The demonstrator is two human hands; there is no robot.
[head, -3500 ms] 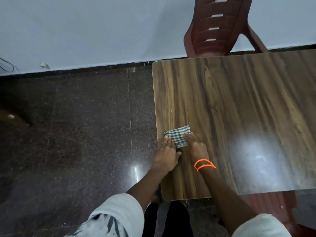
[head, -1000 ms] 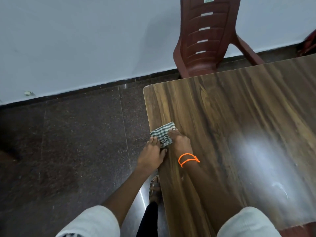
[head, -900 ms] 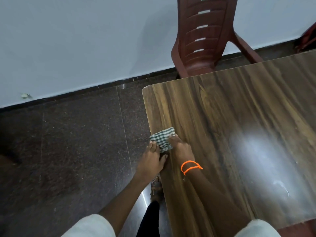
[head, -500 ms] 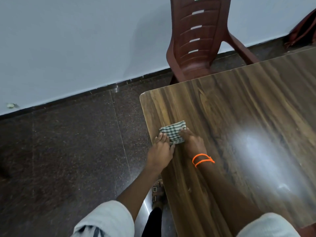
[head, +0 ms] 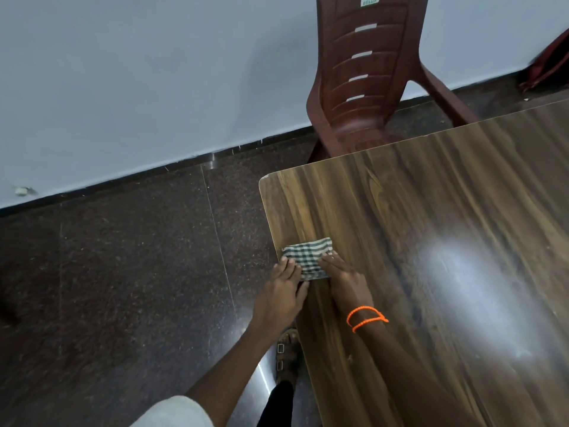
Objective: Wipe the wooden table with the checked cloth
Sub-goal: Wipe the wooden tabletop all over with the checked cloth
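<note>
Small folded green-and-white checked cloth point(head: 308, 257) lies flat on the dark brown wood-grain table point(head: 431, 241), hard against the table's left edge, partway between near and far corners. Left hand point(head: 283, 294) has flat, extended fingers on the cloth's left-near part, palm hanging past the table edge over the dark speckled stone floor point(head: 123, 288); right hand point(head: 345, 278), with two orange thread bands point(head: 366, 317) on the wrist, presses its fingertips on the cloth's right-near corner. Neither hand is closed around the fabric: both pin it from above, fingers mostly straight, no pinch visible. Cloth's long axis runs roughly across the table, left to right, slightly tilted up at the right; it sits just ahead of both sets of fingers, so the hands are behind it and a push would go forward, toward the far edge near the maroon plastic chair point(head: 366, 75). Both hands equally near, right one fully over the tabletop, so likely the better one to carry a stroke rightward across the wide unwiped-looking span with the glare patch. Judged stage: early. Risk: cloth slipping off the left edge.
</note>
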